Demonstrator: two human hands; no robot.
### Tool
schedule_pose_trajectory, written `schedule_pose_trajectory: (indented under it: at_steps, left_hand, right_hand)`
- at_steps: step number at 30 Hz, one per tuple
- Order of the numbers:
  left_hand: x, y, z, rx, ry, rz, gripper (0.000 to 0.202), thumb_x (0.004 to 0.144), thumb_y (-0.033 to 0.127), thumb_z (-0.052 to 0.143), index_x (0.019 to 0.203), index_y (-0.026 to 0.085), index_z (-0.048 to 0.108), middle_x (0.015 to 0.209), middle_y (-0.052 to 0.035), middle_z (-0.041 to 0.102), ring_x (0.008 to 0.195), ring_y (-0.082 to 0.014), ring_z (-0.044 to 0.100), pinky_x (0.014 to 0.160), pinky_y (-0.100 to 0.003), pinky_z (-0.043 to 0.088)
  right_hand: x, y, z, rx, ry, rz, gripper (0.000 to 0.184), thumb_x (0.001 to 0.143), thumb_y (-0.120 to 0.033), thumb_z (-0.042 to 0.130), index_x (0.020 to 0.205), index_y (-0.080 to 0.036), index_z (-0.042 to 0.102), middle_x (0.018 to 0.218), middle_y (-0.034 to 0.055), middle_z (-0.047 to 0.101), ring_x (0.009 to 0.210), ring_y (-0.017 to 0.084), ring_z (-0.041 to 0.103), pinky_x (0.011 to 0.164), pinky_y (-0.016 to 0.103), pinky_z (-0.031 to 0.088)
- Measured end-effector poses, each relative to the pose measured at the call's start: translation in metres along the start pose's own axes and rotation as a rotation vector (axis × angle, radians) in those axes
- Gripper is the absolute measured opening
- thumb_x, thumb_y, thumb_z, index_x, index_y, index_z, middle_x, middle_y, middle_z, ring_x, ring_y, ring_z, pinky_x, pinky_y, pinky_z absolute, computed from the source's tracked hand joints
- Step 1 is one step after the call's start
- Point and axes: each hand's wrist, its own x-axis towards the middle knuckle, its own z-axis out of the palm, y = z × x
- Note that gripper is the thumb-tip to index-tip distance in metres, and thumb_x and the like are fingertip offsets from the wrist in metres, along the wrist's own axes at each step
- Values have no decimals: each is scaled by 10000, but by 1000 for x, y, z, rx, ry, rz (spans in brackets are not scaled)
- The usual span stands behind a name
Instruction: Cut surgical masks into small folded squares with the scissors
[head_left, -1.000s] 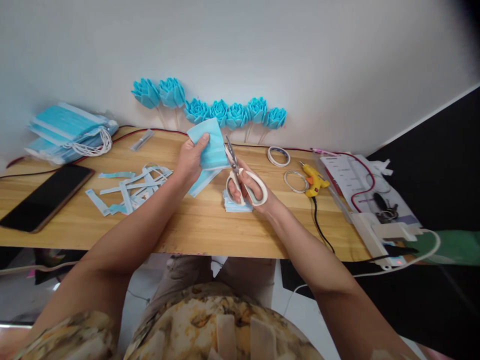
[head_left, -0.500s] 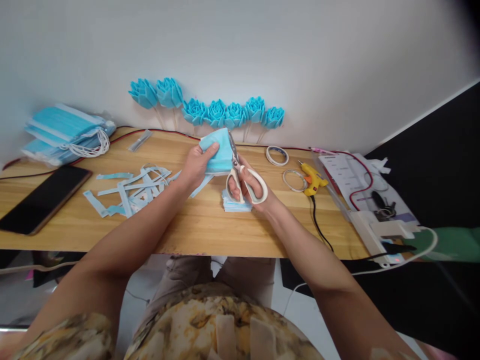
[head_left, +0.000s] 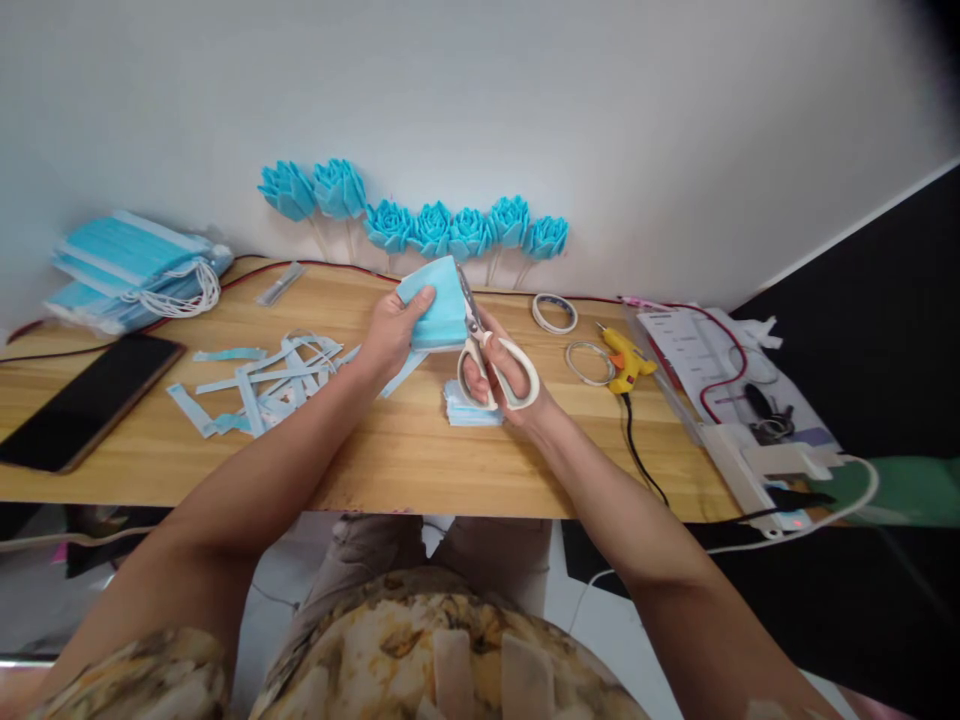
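Note:
My left hand [head_left: 392, 328] pinches a folded piece of light-blue mask fabric [head_left: 442, 305], thumb on top, above the wooden table. In my right hand [head_left: 499, 370] is a pair of scissors [head_left: 519, 385] with white handles, fingers through the loops. The blades point away from me and lie along the right edge of the fabric. Below the scissors rests a small stack of cut blue pieces [head_left: 466, 408], partly hidden by the right hand. Cut mask strips [head_left: 259, 385] lie in a loose heap left of my left hand.
Blue fabric flowers [head_left: 433, 228] on sticks lean against the wall. Face masks [head_left: 124, 255] and a phone [head_left: 90, 400] lie left. To the right are a tape roll [head_left: 555, 312], a wire ring [head_left: 589, 363], a yellow glue gun [head_left: 631, 362] and a power strip [head_left: 739, 470].
The scissors' handles have shifted slightly right and down, looking a little wider apart. The left hand holds the fabric in nearly the same place.

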Motion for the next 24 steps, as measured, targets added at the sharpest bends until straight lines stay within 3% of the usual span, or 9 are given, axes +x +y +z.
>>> schedule_pose_trajectory:
  at_steps: [8,13,24]
  left_hand:
    - [1,-2,-2,-7,-17,-1,563,633,564,916,951,151,702,809,-44,788,816,-242,778,765,-332,639]
    - [2,-2,-3,-34,-31,-10,559,636,549,918,967,158,697,821,-40,794,885,-256,785,821,-347,638]
    - [5,7,-10,-115,-30,-150,466,717,493,885,989,165,698,896,-75,804,936,-275,786,884,-392,641]
  right_hand:
    - [-1,0,1,-24,32,-23,923,874,-586,735,1601,-248,278,605,-87,578,406,57,386,349,177,314]
    - [-1,1,1,-48,30,-27,930,869,-586,741,1601,-240,285,588,-93,560,398,53,380,343,167,309]
    - [-2,-3,-3,-75,9,34,917,857,-577,756,1587,-232,320,600,-92,572,392,54,383,341,169,286]
